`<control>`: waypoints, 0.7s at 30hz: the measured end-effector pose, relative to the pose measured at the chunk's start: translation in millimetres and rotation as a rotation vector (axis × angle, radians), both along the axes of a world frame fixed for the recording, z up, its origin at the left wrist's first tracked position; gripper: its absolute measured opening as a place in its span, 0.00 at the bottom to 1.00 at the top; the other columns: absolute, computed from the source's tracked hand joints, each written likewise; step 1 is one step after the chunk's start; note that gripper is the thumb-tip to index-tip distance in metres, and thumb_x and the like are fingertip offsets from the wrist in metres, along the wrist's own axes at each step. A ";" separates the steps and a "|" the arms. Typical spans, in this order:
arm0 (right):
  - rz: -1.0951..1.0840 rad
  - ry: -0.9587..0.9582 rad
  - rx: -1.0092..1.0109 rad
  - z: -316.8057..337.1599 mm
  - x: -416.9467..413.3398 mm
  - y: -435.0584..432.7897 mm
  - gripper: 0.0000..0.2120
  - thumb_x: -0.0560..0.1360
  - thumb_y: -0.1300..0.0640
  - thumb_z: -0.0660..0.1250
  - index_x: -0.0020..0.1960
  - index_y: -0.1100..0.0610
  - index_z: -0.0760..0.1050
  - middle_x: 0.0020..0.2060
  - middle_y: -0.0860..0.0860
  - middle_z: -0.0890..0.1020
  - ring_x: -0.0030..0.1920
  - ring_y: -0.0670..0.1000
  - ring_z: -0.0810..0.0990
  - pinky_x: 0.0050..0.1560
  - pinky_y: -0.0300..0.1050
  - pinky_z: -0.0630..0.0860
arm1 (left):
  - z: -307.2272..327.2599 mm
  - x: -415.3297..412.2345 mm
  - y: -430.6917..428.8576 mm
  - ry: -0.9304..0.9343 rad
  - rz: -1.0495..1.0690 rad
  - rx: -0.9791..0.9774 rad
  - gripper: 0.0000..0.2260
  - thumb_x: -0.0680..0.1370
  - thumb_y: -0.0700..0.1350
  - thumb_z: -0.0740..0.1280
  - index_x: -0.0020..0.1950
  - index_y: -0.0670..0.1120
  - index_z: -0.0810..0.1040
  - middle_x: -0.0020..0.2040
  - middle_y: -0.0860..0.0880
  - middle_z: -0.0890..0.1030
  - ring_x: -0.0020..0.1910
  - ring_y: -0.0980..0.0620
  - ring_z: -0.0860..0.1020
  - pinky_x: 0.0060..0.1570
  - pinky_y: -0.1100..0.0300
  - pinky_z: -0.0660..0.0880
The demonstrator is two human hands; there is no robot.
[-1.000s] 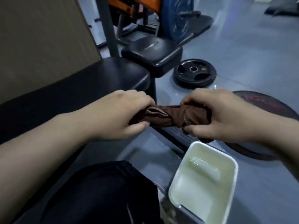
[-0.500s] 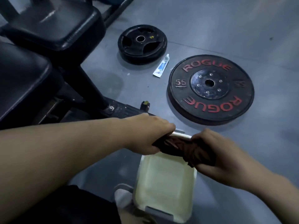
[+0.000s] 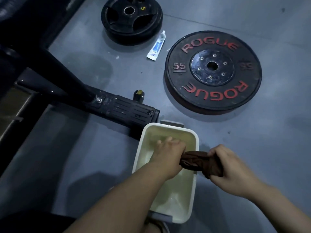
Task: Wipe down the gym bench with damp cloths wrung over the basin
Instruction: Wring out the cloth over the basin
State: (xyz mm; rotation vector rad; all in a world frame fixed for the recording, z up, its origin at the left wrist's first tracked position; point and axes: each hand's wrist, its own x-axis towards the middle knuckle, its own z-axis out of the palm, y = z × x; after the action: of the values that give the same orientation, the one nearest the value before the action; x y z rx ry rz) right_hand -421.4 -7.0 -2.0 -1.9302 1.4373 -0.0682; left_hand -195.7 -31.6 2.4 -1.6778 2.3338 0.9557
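A brown cloth (image 3: 196,161), twisted into a tight roll, is stretched between my two hands. My left hand (image 3: 168,154) grips one end above the white rectangular basin (image 3: 195,137), which stands on the grey floor and holds pale water. My right hand (image 3: 230,167) grips the other end just past the basin's right rim. The black bench frame (image 3: 121,106) runs from the upper left to the basin's far edge; the padded bench top is out of view.
A large black "ROGUE 55" weight plate (image 3: 213,71) lies flat to the right of the frame. A smaller black plate (image 3: 132,19) lies at the top, with a white and blue tube (image 3: 156,47) beside it. A wet patch (image 3: 90,68) marks the floor.
My view dropped from the bench pads to the floor. Both hands carried the twisted cloth down and nearer, from above the basin's far rim to over its right side.
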 end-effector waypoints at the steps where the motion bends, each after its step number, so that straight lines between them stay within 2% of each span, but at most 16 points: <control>1: -0.019 -0.008 0.014 -6.5 -0.5 2.8 0.19 0.61 0.42 0.66 0.50 0.39 0.64 0.44 0.41 0.72 0.42 0.47 0.75 0.39 0.48 0.74 | -2.3 -2.8 0.5 -0.020 -0.029 0.004 0.10 0.73 0.42 0.69 0.47 0.51 0.68 0.53 0.51 0.75 0.56 0.47 0.69 0.52 0.50 0.65; 3: -0.060 -0.014 0.050 -15.9 -1.5 7.8 0.20 0.61 0.41 0.67 0.48 0.40 0.62 0.43 0.41 0.72 0.39 0.46 0.74 0.36 0.48 0.73 | -5.6 -8.6 -0.5 -0.049 -0.081 -0.005 0.10 0.75 0.41 0.68 0.51 0.50 0.70 0.56 0.49 0.75 0.58 0.46 0.69 0.51 0.49 0.65; 6: -0.116 -0.009 0.091 -21.3 -3.0 6.4 0.25 0.60 0.44 0.74 0.50 0.42 0.62 0.44 0.42 0.74 0.40 0.46 0.74 0.36 0.39 0.69 | -10.8 -15.1 -0.4 -0.092 -0.147 -0.013 0.14 0.75 0.41 0.68 0.58 0.48 0.71 0.59 0.48 0.74 0.59 0.45 0.69 0.50 0.50 0.65; 9: -0.102 -0.005 0.075 -24.0 -0.3 2.5 0.35 0.60 0.51 0.80 0.62 0.50 0.67 0.51 0.45 0.74 0.47 0.45 0.74 0.44 0.34 0.68 | -15.2 -19.7 3.2 -0.164 -0.176 0.016 0.17 0.75 0.42 0.69 0.61 0.48 0.68 0.61 0.47 0.73 0.60 0.45 0.71 0.49 0.50 0.64; 11: -0.057 -0.033 0.075 -23.0 2.2 1.1 0.40 0.59 0.49 0.80 0.67 0.50 0.68 0.54 0.45 0.73 0.52 0.44 0.73 0.50 0.36 0.69 | -17.2 -22.2 4.1 -0.196 -0.169 0.031 0.19 0.75 0.44 0.70 0.61 0.48 0.66 0.61 0.47 0.73 0.60 0.44 0.72 0.49 0.50 0.64; 14: -0.031 -0.083 0.081 -22.1 1.9 1.3 0.36 0.59 0.42 0.76 0.64 0.49 0.72 0.52 0.46 0.73 0.52 0.46 0.75 0.51 0.38 0.73 | -15.3 -25.8 2.4 -0.229 -0.210 0.093 0.21 0.75 0.49 0.70 0.63 0.47 0.64 0.62 0.46 0.73 0.61 0.43 0.73 0.61 0.43 0.67; 17: -0.071 -0.077 0.054 -23.4 1.6 1.3 0.32 0.61 0.44 0.77 0.62 0.49 0.73 0.52 0.46 0.72 0.51 0.46 0.74 0.50 0.40 0.72 | -11.3 -29.7 0.4 -0.264 -0.249 0.114 0.24 0.75 0.52 0.71 0.64 0.46 0.65 0.64 0.45 0.73 0.63 0.42 0.73 0.67 0.39 0.64; 19: -0.076 -0.082 0.050 -23.8 2.4 2.1 0.31 0.63 0.46 0.78 0.62 0.50 0.73 0.51 0.44 0.71 0.51 0.45 0.72 0.50 0.38 0.69 | -11.1 -31.7 0.2 -0.264 -0.256 0.086 0.24 0.75 0.52 0.71 0.65 0.46 0.65 0.63 0.45 0.73 0.62 0.43 0.73 0.63 0.44 0.67; 21: -0.069 -0.090 0.059 -23.3 3.8 2.0 0.31 0.63 0.46 0.77 0.63 0.49 0.72 0.51 0.42 0.70 0.50 0.44 0.72 0.50 0.37 0.68 | -11.4 -31.3 1.7 -0.250 -0.240 0.081 0.23 0.75 0.52 0.71 0.64 0.45 0.66 0.62 0.45 0.73 0.60 0.43 0.75 0.54 0.49 0.69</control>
State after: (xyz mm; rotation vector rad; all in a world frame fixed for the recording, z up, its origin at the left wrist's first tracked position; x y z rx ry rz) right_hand -417.6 -5.0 -25.3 -1.8075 1.4303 -0.1413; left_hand -227.0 -29.9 -9.0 -1.3599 2.2332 0.7372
